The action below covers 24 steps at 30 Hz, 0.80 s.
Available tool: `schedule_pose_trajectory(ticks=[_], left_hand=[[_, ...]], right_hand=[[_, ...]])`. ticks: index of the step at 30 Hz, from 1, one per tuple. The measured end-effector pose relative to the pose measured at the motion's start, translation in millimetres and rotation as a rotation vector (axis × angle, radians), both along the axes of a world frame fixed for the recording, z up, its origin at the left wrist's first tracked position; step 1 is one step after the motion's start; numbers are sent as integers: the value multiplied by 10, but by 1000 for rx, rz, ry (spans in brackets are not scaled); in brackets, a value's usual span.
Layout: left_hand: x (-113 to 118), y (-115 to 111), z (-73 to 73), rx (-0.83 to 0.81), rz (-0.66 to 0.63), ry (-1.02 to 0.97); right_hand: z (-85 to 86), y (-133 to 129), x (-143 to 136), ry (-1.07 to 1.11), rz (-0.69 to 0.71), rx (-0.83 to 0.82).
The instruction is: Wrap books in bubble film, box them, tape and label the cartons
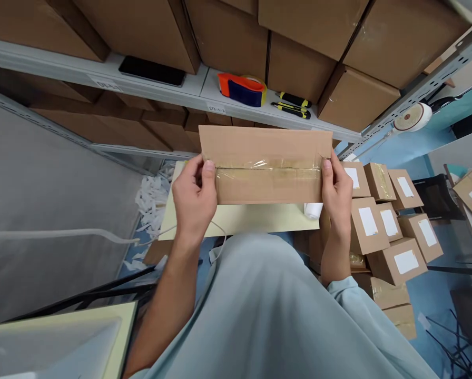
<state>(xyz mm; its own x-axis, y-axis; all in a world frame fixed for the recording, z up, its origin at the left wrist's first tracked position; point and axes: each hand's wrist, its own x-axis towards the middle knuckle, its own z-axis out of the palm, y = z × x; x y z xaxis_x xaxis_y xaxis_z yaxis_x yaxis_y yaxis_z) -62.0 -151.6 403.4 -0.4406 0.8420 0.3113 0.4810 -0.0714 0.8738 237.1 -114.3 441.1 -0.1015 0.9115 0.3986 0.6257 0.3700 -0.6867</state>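
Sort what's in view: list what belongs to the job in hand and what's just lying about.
In the job:
taped cardboard, held at its two ends
left hand
right hand

Apparently just lying about, untouched:
orange-and-blue tape dispenser, on the shelf
yellow-and-black cutters, beside it
flat black object, same shelf
white paper strips

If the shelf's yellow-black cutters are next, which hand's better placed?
Probably the right hand: it looks nearer the cutters. The left hand is farther off; both grip the cardboard box.
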Motion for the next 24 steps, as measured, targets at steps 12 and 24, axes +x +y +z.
schedule_pose_trajectory(ticks=[12,24], left_hand=[[-340,-177,-1212,-282,48,-180],[-175,-353,-2421,-773,186,-419]], right_hand=[[-1279,-125,-138,26,47,-145],[-2802,-363,50,25,54,-609]])
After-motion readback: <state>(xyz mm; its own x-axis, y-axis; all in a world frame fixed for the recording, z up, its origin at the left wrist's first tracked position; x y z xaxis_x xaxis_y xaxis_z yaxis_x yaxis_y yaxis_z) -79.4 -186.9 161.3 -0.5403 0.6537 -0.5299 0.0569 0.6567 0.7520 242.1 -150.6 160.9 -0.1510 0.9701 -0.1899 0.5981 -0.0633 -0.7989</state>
